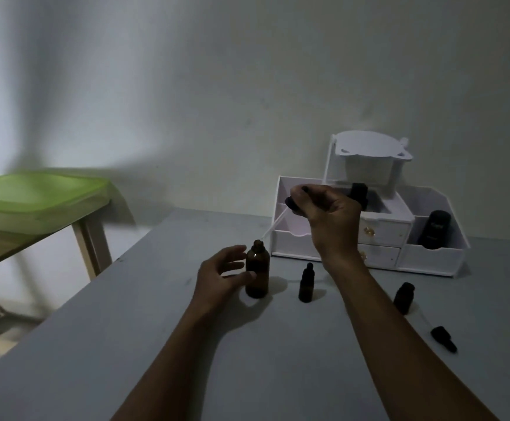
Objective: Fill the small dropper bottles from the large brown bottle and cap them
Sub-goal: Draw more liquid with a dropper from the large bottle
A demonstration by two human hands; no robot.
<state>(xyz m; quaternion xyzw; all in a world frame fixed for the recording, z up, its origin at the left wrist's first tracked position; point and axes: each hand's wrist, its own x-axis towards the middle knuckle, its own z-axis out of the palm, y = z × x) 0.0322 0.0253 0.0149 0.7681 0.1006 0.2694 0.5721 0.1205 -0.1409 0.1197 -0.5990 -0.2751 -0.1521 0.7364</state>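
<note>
My right hand (329, 220) pinches the black bulb end of a dropper (275, 223), fingers curled round it. I hold it up and to the right of the large brown bottle (257, 273), with the glass tube slanting down and left so its tip sits just above the open mouth, lined up to go in. My left hand (217, 275) is loose and spread at the bottle's left side. The thumb is touching or nearly touching the glass and the fingers are just beside it, not wrapped round, there to steady the bottle if the tube knocks it. Just right of the big bottle stands one small dropper bottle (306, 284) with its top on. Further right a second small bottle (404, 297) looks uncapped, and its dropper cap (444, 338) lies on the grey table (247, 375) nearer to me, within easy reach for closing. The white organizer (430, 256) sits at the far edge against the wall, and more dark bottles are parked in it.
</note>
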